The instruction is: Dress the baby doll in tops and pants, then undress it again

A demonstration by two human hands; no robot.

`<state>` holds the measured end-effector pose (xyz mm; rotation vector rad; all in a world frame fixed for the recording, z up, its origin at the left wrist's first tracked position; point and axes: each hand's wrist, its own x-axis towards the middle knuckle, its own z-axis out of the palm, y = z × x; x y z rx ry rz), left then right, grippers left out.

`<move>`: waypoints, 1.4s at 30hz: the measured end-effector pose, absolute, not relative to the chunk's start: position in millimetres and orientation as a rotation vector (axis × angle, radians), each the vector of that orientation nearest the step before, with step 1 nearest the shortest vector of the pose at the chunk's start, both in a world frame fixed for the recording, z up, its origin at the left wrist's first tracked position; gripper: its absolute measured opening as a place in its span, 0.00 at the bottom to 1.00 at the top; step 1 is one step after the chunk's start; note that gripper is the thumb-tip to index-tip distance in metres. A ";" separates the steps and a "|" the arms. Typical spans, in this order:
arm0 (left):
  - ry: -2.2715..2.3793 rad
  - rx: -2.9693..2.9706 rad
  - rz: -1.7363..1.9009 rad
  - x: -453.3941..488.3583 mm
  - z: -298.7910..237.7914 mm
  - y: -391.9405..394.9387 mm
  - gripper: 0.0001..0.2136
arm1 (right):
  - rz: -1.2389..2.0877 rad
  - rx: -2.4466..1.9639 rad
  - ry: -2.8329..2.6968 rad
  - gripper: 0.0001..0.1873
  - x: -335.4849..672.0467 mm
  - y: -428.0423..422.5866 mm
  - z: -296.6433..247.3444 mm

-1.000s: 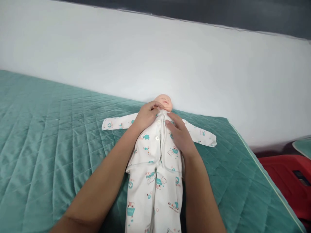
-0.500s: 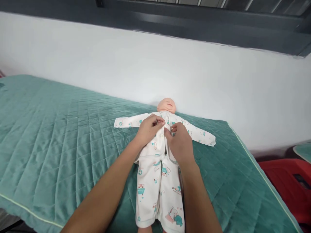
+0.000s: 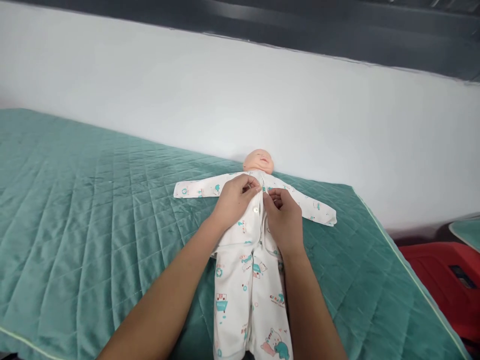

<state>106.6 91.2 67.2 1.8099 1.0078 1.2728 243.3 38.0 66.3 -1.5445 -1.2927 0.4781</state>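
A baby doll (image 3: 258, 161) lies face up, its head near the wall and its arms spread. It wears a white printed shirt (image 3: 245, 229) and matching trousers (image 3: 232, 300). My left hand (image 3: 237, 199) pinches the shirt's front edge at the upper chest. Close beside it, my right hand (image 3: 284, 215) has thumb and fingers closed on the facing edge of the shirt. A small button (image 3: 256, 210) shows just below my left fingertips. The fingertips hide what lies exactly between them.
A green quilted cover (image 3: 112, 215) lies under the doll. Behind it rises a white wall (image 3: 187, 95) with a dark ledge (image 3: 300, 30) above. To the right, below the cover's edge, stands a red plastic object (image 3: 446, 285).
Both hands have shifted slightly right and their fingertips are closer together at the shirt's opening. The view has tilted down a little, with less of the ledge showing.
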 end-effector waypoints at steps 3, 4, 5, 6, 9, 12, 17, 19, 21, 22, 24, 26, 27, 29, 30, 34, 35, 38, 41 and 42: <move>1.005 1.798 1.290 112.1 69.9 89.8 0.04 | 0.653 -1.414 -1.178 0.10 246.1 40.9 66.0; 1.005 1.795 1.277 113.2 70.7 89.6 0.05 | 0.697 -1.371 -1.146 0.10 247.3 41.8 65.8; 1.003 1.789 1.258 113.8 71.4 89.4 0.05 | 0.729 -1.334 -1.123 0.10 248.3 42.5 65.5; 1.004 1.781 1.236 113.9 72.0 89.2 0.05 | 0.750 -1.306 -1.112 0.10 249.0 42.9 65.1; 1.018 1.754 1.184 112.5 73.3 88.5 0.05 | 0.762 -1.297 -1.119 0.11 248.8 41.5 64.4; 1.012 1.739 1.167 109.8 72.8 87.9 0.05 | 0.767 -1.310 -1.147 0.12 247.0 38.6 65.1; 0.993 1.682 1.175 107.0 69.1 89.6 0.04 | 0.779 -1.335 -1.234 0.13 248.1 36.5 68.4; 1.000 1.657 1.167 106.7 68.5 90.3 0.04 | 0.784 -1.345 -1.272 0.13 249.6 37.1 69.1; 1.005 1.639 1.158 106.4 68.8 90.3 0.04 | 0.797 -1.359 -1.289 0.12 251.1 37.8 69.0; 1.007 1.634 1.154 106.2 69.2 90.1 0.04 | 0.803 -1.366 -1.293 0.13 251.7 38.2 68.7; 1.004 1.642 1.142 105.6 70.0 89.2 0.04 | 0.811 -1.373 -1.302 0.13 252.9 38.6 67.9; 0.996 1.672 1.128 104.6 70.5 88.2 0.05 | 0.811 -1.370 -1.321 0.14 253.7 38.7 67.4; 0.990 1.694 1.123 104.0 70.6 87.9 0.06 | 0.808 -1.370 -1.331 0.14 254.0 38.8 67.3; 0.979 1.736 1.118 103.1 70.4 87.4 0.07 | 0.799 -1.380 -1.350 0.14 254.2 39.0 67.6; 0.977 1.754 1.116 102.9 70.3 87.1 0.07 | 0.794 -1.389 -1.357 0.14 254.0 39.2 67.9; 0.999 1.815 1.103 104.6 71.2 85.5 0.07 | 0.771 -1.424 -1.398 0.15 252.9 40.1 69.1; 1.008 1.832 1.100 105.6 71.7 84.8 0.07 | 0.760 -1.431 -1.410 0.14 252.5 40.2 69.3; 1.050 1.847 1.089 108.7 72.7 82.9 0.08 | 0.708 -1.449 -1.441 0.11 251.3 39.5 69.6; 1.096 1.788 1.098 111.0 72.6 82.1 0.08 | 0.653 -1.481 -1.473 0.10 249.6 38.3 70.2; 1.094 1.759 1.106 111.5 72.5 82.2 0.08 | 0.639 -1.498 -1.480 0.10 248.9 37.9 70.6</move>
